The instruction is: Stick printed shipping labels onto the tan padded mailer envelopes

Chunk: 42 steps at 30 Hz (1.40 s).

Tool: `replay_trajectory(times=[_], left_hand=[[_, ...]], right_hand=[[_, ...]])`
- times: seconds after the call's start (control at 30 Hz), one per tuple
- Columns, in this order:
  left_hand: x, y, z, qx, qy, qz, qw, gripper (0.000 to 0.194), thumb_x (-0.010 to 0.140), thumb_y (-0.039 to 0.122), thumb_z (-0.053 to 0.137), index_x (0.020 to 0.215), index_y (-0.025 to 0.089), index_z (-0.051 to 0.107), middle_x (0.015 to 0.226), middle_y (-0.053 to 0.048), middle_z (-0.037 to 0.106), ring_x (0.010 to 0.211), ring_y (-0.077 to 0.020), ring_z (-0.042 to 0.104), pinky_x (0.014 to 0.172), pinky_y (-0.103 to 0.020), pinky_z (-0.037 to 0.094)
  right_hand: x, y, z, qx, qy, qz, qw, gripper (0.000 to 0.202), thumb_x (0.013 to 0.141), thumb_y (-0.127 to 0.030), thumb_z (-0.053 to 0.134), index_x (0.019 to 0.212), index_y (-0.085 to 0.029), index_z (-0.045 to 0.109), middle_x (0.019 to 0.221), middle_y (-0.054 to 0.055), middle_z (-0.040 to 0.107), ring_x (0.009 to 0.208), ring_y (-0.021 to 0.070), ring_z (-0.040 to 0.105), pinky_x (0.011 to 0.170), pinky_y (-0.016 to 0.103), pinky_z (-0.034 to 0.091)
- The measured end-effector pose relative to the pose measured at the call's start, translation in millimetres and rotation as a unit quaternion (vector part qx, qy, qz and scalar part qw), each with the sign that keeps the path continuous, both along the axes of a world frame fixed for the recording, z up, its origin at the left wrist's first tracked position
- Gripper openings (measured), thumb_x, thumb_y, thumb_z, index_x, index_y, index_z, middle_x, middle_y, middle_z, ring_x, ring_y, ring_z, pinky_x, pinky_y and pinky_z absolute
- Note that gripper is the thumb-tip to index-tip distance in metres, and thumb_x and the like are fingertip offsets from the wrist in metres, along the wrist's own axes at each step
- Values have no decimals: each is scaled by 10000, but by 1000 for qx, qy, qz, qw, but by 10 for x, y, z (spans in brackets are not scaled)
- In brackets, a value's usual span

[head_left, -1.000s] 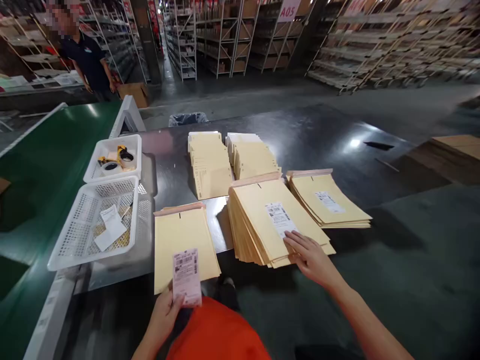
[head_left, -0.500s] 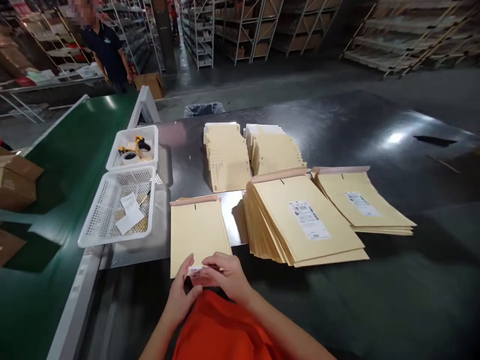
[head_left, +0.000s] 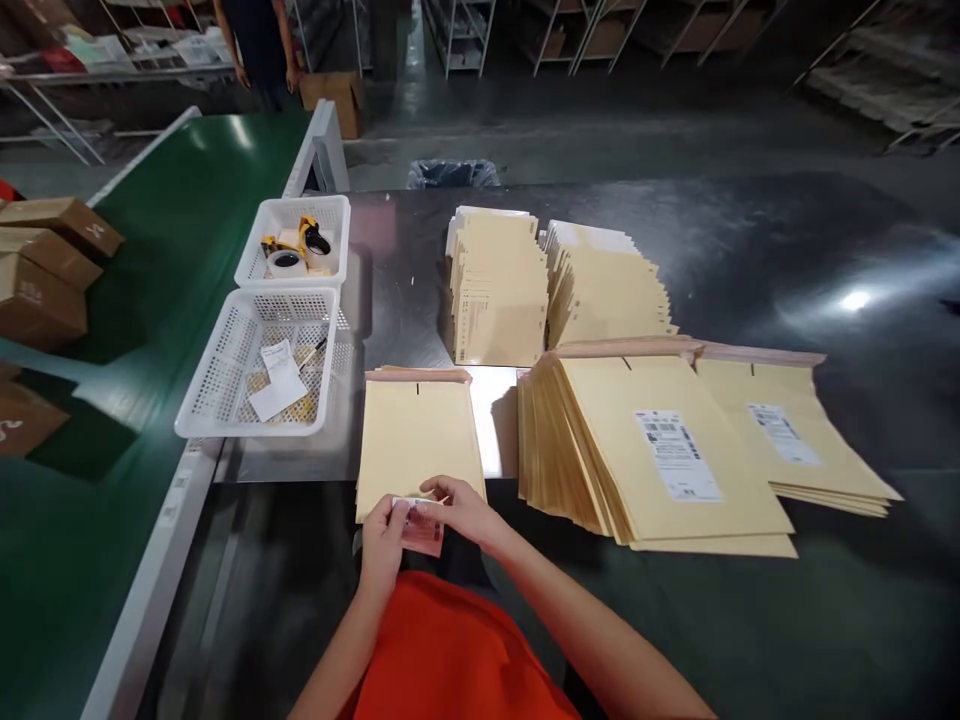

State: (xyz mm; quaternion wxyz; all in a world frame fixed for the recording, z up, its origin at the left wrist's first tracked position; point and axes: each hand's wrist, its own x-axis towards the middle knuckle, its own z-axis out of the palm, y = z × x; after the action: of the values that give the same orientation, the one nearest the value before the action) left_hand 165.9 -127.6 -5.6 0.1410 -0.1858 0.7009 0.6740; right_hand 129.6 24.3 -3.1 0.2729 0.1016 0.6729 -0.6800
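Observation:
A small pinkish printed piece (head_left: 424, 537), perhaps a label sheet or small packet, is between my hands close to my body. My left hand (head_left: 384, 545) grips its left end, thumb on top. The fingers of my right hand (head_left: 463, 515) are closed on its upper right edge. Just beyond them lies a stack of yellow padded envelopes (head_left: 420, 435) with pink flap strips at the far end. To the right a thick, fanned pile of larger envelopes (head_left: 600, 450) bears a white printed label (head_left: 677, 455) on top. Another labelled envelope pile (head_left: 795, 400) lies beside it.
Two rows of upright smaller envelopes (head_left: 499, 290) stand farther back on the dark metal table (head_left: 409, 250). White baskets at left hold tape dispensers (head_left: 296, 250) and paper slips (head_left: 277, 385). A green conveyor (head_left: 202, 210) carries cartons (head_left: 45, 290). A person (head_left: 259, 45) stands beyond.
My left hand has closed round the left end of the pinkish piece, which shows more now. My view has tipped down, so the shelves and the person are partly cut off.

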Motion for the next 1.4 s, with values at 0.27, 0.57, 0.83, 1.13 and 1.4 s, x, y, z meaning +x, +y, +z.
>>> replay_trajectory(times=[0.27,0.57,0.83,1.13,1.4], left_hand=[[-22,78,-76,-46,-20,31,998,458,795,581,518,592,171,520,528,42,455,524,-108,420,501,-222,342],[718,-177,-388,-15,-107,-85,990,537,566,659,693,743,153,730,721,-120,736,678,-304,682,618,-425,564],[584,-440,-195,-91,-5,-117,989,350,719,490,634,943,247,747,1131,-120,689,1084,-343,597,996,-479,435],[156,-585,-550,-106,-2,-73,992,484,729,511,600,957,97,706,1008,-165,728,998,-326,651,925,-478,473],[376,-684,5,-91,62,-141,984,404,781,484,580,982,166,725,1039,-125,727,972,-301,655,898,-437,500]], right_hand=[[179,-129,-32,101,131,-85,983,148,692,-327,695,652,-186,668,629,-3,573,599,133,522,548,253,404],[-849,-2,-530,349,236,-79,903,114,731,-276,669,653,-193,677,947,57,604,906,210,541,843,387,441],[-441,-166,-699,436,338,21,834,503,870,-280,485,1347,-132,420,1403,188,409,1284,344,331,1045,545,249],[-509,-67,-601,525,324,186,764,664,912,-403,368,1433,-4,261,1511,225,193,1411,348,123,1126,572,53],[135,-150,-375,304,402,238,830,530,796,-294,607,1302,-157,522,1348,150,519,1263,349,445,1049,562,339]])
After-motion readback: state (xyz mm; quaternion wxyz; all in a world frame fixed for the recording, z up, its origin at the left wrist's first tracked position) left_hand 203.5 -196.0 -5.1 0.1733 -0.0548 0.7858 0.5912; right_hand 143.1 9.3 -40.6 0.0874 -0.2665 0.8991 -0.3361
